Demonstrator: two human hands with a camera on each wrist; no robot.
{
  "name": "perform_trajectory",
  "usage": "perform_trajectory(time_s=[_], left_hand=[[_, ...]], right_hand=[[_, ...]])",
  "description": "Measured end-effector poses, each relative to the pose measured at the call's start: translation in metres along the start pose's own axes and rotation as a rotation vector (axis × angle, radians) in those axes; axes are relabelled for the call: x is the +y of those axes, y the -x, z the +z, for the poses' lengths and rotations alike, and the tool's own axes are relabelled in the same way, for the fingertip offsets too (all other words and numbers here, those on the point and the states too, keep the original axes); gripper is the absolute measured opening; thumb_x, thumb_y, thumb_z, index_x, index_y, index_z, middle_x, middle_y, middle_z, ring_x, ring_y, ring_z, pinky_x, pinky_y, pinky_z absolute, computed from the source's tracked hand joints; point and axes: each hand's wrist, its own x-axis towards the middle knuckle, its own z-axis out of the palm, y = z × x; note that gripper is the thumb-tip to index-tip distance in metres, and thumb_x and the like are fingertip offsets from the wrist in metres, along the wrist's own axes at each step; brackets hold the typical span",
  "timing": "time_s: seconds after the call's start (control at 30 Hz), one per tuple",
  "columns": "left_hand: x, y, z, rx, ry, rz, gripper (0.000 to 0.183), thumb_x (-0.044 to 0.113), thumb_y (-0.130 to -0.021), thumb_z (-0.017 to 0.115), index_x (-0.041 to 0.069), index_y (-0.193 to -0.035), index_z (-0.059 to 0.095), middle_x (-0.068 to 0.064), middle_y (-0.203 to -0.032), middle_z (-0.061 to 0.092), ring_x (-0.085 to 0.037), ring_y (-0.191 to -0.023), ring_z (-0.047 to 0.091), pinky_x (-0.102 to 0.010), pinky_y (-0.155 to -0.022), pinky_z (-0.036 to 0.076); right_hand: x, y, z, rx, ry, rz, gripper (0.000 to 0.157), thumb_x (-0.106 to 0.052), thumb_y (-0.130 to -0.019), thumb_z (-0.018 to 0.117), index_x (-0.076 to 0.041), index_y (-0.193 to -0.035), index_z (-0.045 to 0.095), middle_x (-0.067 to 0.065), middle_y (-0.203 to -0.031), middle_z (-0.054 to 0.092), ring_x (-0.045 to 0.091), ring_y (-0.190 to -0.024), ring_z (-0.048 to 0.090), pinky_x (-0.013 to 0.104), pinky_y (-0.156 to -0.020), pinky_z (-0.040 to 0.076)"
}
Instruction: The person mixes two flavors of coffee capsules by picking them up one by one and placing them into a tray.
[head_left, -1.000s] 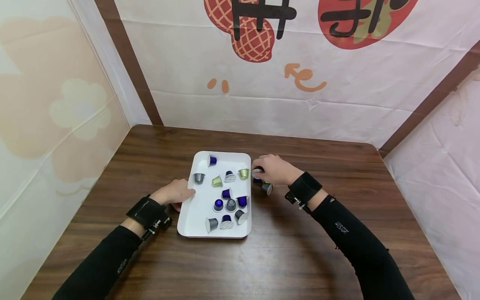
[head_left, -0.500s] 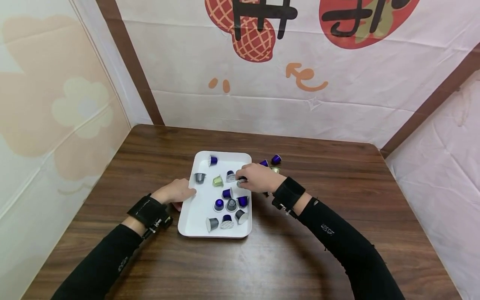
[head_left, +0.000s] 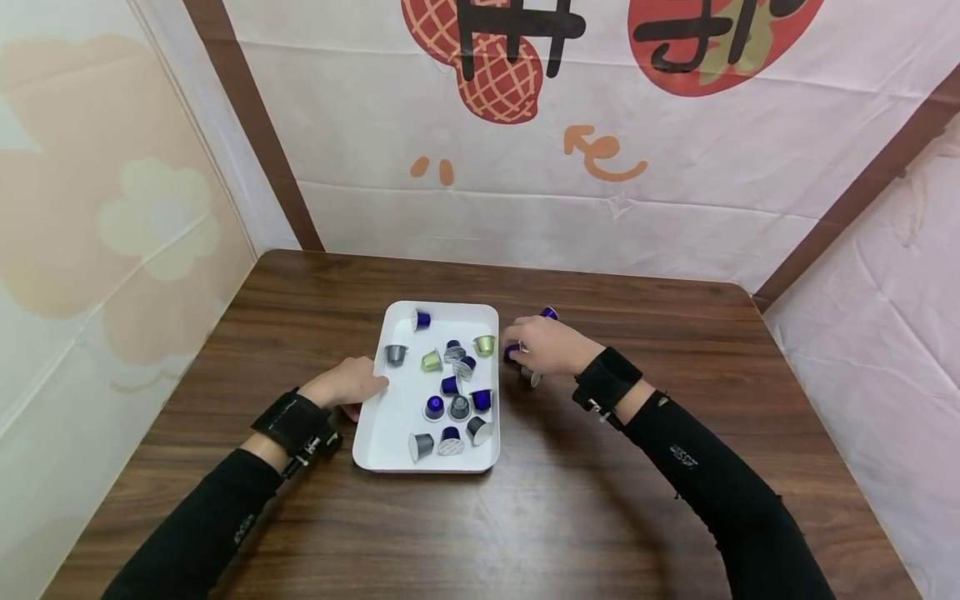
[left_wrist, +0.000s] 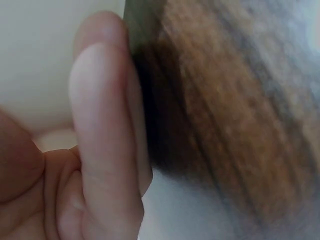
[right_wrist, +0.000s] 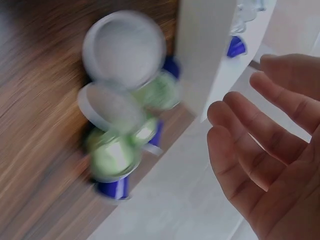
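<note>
A white tray (head_left: 386,437) holds several coffee capsules in purple, silver, grey and green. My left hand (head_left: 345,386) grips its left edge, thumb over the rim and fingers underneath. In the left wrist view the fingers (left_wrist: 105,120) lie straight against a pale surface. A purple capsule (head_left: 464,367) lies among others in the tray's middle. Just past the right rim, my right hand (head_left: 553,344) hovers over loose capsules, fingertips by a dark purple capsule (head_left: 512,352). Its fingers are relaxed and hold nothing in the right wrist view, beside a blurred green capsule (right_wrist: 114,159).
The loose heap right of the tray includes a purple capsule (head_left: 550,313) and a grey one (head_left: 534,379), partly covered by the right hand. A brown wooden table (head_left: 637,508) carries everything. Printed cloth (head_left: 510,225) hangs behind and at both sides.
My right hand carried a purple capsule from the heap into the tray, let it go there, and moved back right over the heap. The left hand has stayed on the tray's edge.
</note>
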Motion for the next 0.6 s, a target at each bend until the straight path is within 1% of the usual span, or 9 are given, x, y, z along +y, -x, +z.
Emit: perform_trajectory(time_s=[0.1,0.27,0.37,0.47,0.6], left_hand=[[0.0,0.0,0.0,0.001,-0.004,-0.001,0.027,0.019,-0.095,0.042,-0.004,-0.098,0.057,-0.01,-0.072,0.06,-0.015,-0.05,0.06,-0.028,-0.045,0.053],[-0.001,0.0,-0.001,-0.007,0.001,0.009,0.027,0.019,-0.095,0.042,-0.004,-0.097,0.057,-0.01,-0.072,0.06,-0.016,-0.05,0.061,-0.028,-0.045,0.053],[-0.002,0.001,0.0,-0.003,0.008,0.016,0.027,0.019,-0.094,0.043,-0.004,-0.096,0.057,-0.01,-0.072,0.061,-0.016,-0.05,0.061,-0.029,-0.045,0.053],[-0.001,0.001,0.001,0.002,0.008,0.021,0.027,0.018,-0.094,0.043,-0.004,-0.095,0.058,-0.009,-0.071,0.061,-0.015,-0.049,0.061,-0.029,-0.045,0.053],[-0.001,0.002,0.0,-0.001,0.008,0.019,0.026,0.018,-0.094,0.043,-0.004,-0.094,0.057,-0.01,-0.071,0.061,-0.015,-0.05,0.061,-0.029,-0.045,0.053]], right_hand=[[0.009,0.009,0.001,-0.012,0.019,0.015,0.021,-0.006,-0.09,0.06,-0.003,-0.11,0.067,0.01,-0.108,0.063,0.021,-0.099,0.061,0.033,-0.084,0.051],[0.018,0.02,0.006,-0.02,0.005,0.006,0.023,0.002,-0.087,0.058,-0.003,-0.107,0.069,0.009,-0.108,0.063,0.02,-0.097,0.061,0.031,-0.079,0.052],[0.02,0.022,0.011,-0.031,-0.002,-0.008,0.023,0.004,-0.085,0.061,-0.003,-0.105,0.07,0.008,-0.105,0.063,0.02,-0.095,0.062,0.031,-0.079,0.052],[0.02,0.023,0.016,-0.037,0.027,-0.028,0.023,0.004,-0.082,0.065,-0.004,-0.103,0.07,0.008,-0.102,0.064,0.02,-0.093,0.062,0.033,-0.08,0.053],[0.021,0.024,0.02,-0.036,0.051,-0.046,0.023,0.004,-0.081,0.065,-0.005,-0.1,0.071,0.007,-0.1,0.064,0.018,-0.091,0.061,0.032,-0.079,0.053]])
